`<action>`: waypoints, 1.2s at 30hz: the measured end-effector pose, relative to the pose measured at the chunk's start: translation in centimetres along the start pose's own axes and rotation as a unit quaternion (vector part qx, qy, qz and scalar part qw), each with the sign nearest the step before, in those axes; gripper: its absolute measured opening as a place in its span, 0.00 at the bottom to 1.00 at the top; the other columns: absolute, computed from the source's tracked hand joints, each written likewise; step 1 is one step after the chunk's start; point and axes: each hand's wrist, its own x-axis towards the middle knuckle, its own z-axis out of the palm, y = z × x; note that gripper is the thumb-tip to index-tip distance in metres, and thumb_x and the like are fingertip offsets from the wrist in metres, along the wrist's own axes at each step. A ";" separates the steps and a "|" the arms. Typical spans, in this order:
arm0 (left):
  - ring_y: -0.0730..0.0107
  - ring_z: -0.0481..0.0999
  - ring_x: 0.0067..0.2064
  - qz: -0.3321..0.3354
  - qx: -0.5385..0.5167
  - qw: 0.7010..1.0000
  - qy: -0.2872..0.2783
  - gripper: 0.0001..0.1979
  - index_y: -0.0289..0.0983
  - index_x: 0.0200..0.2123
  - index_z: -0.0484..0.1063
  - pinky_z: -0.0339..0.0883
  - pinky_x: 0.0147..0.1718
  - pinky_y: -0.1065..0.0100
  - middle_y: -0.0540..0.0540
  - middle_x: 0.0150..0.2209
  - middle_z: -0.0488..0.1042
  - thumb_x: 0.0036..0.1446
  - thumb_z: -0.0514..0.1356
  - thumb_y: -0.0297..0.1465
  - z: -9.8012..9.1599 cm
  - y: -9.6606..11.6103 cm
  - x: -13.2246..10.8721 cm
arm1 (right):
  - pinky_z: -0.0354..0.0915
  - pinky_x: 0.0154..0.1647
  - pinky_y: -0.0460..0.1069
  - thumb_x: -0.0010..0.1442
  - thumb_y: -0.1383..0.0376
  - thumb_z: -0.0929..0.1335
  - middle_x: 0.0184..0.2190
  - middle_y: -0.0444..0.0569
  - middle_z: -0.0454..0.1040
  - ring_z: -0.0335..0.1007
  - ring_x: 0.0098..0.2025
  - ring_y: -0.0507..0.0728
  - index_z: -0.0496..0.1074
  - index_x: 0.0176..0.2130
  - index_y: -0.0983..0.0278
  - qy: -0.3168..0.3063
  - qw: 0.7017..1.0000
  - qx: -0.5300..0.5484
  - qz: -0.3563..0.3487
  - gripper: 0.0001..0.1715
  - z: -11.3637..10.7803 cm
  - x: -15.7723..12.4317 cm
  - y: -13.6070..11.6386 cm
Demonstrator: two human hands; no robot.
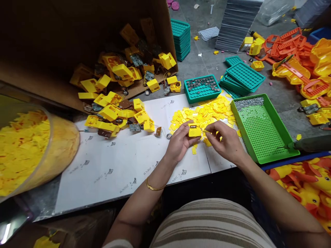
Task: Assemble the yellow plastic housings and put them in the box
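Left of the bright green tray (266, 132), I'd steady the yellow box (194, 130) clasped by the left hand (180, 140)'s fingers, aligning squarely the yellow chip (205, 131) the right hand (227, 140)'s fingers pinch.

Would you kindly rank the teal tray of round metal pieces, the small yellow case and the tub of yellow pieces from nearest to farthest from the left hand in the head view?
1. Small yellow case: held in the left hand.
2. Teal tray: beyond the hand, slightly right.
3. Tub: far left.
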 end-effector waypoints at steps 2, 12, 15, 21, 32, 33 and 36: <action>0.67 0.77 0.41 -0.005 0.000 1.000 -0.011 0.12 0.36 0.46 0.70 0.74 0.43 0.60 0.43 0.43 0.74 0.58 0.58 0.31 0.0 -0.1 -0.1 | 0.66 0.31 0.48 0.60 0.67 0.64 0.32 0.46 0.72 0.67 0.31 0.52 0.69 0.47 0.63 -0.024 0.998 0.058 0.028 0.14 0.0 0.2 0.2; 0.66 0.77 0.43 0.012 -0.015 1.000 -0.013 0.11 0.37 0.45 0.69 0.72 0.45 0.58 0.45 0.44 0.74 0.58 0.58 0.30 0.2 -0.4 -0.2 | 0.70 0.30 0.48 0.51 0.60 0.72 0.31 0.48 0.76 0.72 0.33 0.53 0.75 0.31 0.64 0.098 0.953 0.242 0.152 0.09 1.5 1.8 0.8; 0.65 0.77 0.43 0.017 -0.029 0.999 -0.014 0.10 0.36 0.45 0.68 0.71 0.48 0.56 0.44 0.42 0.75 0.59 0.57 0.29 0.3 -0.4 -0.2 | 0.67 0.23 0.47 0.49 0.59 0.72 0.26 0.46 0.75 0.70 0.25 0.52 0.74 0.31 0.65 0.080 0.927 0.306 0.204 0.11 2.4 2.1 0.4; 0.67 0.77 0.43 0.014 -0.042 0.999 -0.008 0.09 0.36 0.45 0.68 0.69 0.50 0.56 0.45 0.41 0.75 0.60 0.55 0.27 0.3 -0.5 -0.2 | 0.70 0.31 0.48 0.48 0.61 0.72 0.28 0.47 0.77 0.72 0.28 0.52 0.75 0.30 0.66 0.083 0.930 0.284 0.217 0.11 3.6 2.3 0.2; 0.68 0.77 0.41 0.023 -0.009 1.000 0.000 0.12 0.36 0.43 0.69 0.72 0.44 0.62 0.46 0.40 0.75 0.57 0.60 0.33 0.1 -0.7 0.0 | 0.65 0.30 0.48 0.56 0.62 0.71 0.27 0.45 0.71 0.67 0.28 0.52 0.78 0.33 0.62 0.108 0.987 0.081 0.085 0.06 4.9 2.2 -0.5; 0.68 0.78 0.40 0.021 -0.004 1.000 0.001 0.12 0.36 0.43 0.69 0.73 0.42 0.63 0.46 0.39 0.75 0.57 0.61 0.34 0.0 -0.7 0.0 | 0.64 0.29 0.48 0.57 0.62 0.70 0.27 0.45 0.69 0.66 0.28 0.52 0.78 0.35 0.61 0.108 0.991 0.060 0.056 0.07 4.9 2.0 -0.6; 0.65 0.80 0.38 0.010 0.001 1.000 0.009 0.13 0.35 0.45 0.68 0.74 0.39 0.64 0.44 0.38 0.77 0.57 0.61 0.34 -0.1 -0.4 -0.1 | 0.67 0.30 0.50 0.60 0.63 0.68 0.33 0.48 0.68 0.67 0.31 0.53 0.76 0.46 0.58 0.122 0.991 0.043 -0.026 0.13 3.1 -0.1 -0.6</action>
